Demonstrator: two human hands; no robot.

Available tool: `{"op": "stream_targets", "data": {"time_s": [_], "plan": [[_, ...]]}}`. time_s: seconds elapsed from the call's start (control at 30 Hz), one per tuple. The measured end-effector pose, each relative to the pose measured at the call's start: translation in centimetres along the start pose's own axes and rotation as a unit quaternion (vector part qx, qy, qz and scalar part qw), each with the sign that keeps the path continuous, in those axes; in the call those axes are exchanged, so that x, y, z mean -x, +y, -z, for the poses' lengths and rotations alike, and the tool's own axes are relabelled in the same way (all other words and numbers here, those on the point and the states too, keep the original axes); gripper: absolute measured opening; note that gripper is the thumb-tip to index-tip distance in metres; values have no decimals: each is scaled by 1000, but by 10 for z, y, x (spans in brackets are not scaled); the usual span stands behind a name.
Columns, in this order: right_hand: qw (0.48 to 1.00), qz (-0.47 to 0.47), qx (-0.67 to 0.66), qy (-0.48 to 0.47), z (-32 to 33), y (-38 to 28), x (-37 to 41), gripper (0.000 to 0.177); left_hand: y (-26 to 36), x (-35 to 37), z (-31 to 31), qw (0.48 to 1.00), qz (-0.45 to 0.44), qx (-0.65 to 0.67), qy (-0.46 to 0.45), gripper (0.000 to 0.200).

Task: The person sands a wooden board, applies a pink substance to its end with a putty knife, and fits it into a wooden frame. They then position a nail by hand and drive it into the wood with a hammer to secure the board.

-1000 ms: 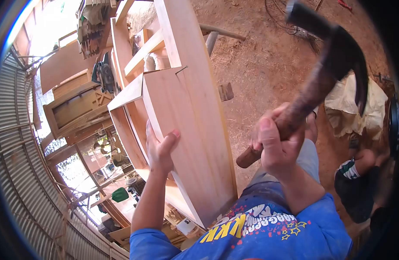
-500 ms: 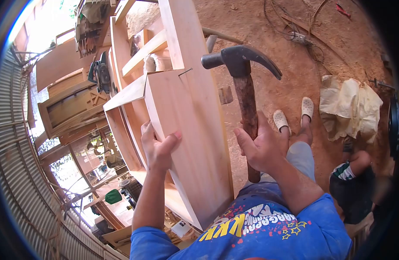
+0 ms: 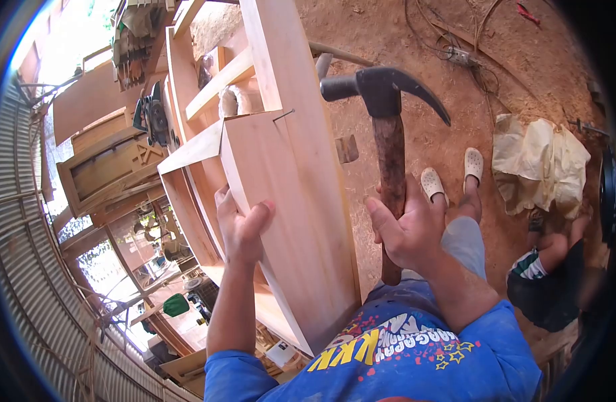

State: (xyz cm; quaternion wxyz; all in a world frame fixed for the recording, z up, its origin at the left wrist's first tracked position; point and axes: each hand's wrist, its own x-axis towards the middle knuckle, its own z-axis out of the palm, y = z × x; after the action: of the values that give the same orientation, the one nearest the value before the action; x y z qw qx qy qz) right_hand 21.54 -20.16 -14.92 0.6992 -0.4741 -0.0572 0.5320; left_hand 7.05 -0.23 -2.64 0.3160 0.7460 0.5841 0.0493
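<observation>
My right hand (image 3: 412, 224) is wrapped around the wooden handle of a claw hammer (image 3: 390, 127), held upright with its dark head at the top. The striking face points left, toward a nail (image 3: 284, 115) that sticks out at a slant from a pale wooden board (image 3: 298, 221). My left hand (image 3: 244, 224) grips the board's left edge, thumb on the broad face and fingers curled behind, mostly hidden. That board is part of a wooden frame (image 3: 271, 53) with crosspieces. A gap separates the hammer head from the nail.
Another person (image 3: 552, 275) sits at the right beside crumpled cream sheeting (image 3: 539, 161). Cables with a socket box (image 3: 460, 57) lie on the dirt floor. At the left are a power tool (image 3: 154, 115), wooden panels (image 3: 110, 167) and a corrugated metal wall (image 3: 27, 268).
The hammer has shifted slightly right, its head farther from the nail. My left hand keeps its grip on the board. The other person's arm has moved near the sheeting.
</observation>
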Motion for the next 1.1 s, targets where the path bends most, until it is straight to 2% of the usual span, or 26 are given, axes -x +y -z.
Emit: {"op": "stream_targets", "data": {"time_s": [0.17,0.27,0.37,0.5,0.6,0.67,0.7,0.8,0.9,0.97,1.1], "plan": [[1000,14,-13,11,8,2,2,25,7,-12,1,999,9,37,-39,50],[996,77,4,40,9,8,-4,24,8,-13,0,999,5,40,-36,48],[1000,0,6,17,16,5,-3,24,3,-14,-1,999,-9,32,-20,49],[998,10,68,9,23,8,2,28,-3,-15,3,1000,-24,-11,-12,53],[996,21,88,26,26,2,5,26,7,-8,-3,991,-82,-85,68,57],[992,45,108,37,28,3,6,25,10,-7,-7,987,-106,-88,85,58],[995,28,87,35,28,0,7,24,12,-8,-7,985,-117,-90,94,58],[999,-12,41,25,27,-5,9,23,13,-16,-2,995,-51,-72,50,57],[999,-30,27,14,28,0,9,23,8,-20,-1,997,-39,-55,37,57],[999,-42,12,8,28,-2,9,22,9,-20,0,999,-1,-33,25,56],[999,-20,25,2,28,2,7,25,22,-20,3,995,91,1,-34,56]]}}
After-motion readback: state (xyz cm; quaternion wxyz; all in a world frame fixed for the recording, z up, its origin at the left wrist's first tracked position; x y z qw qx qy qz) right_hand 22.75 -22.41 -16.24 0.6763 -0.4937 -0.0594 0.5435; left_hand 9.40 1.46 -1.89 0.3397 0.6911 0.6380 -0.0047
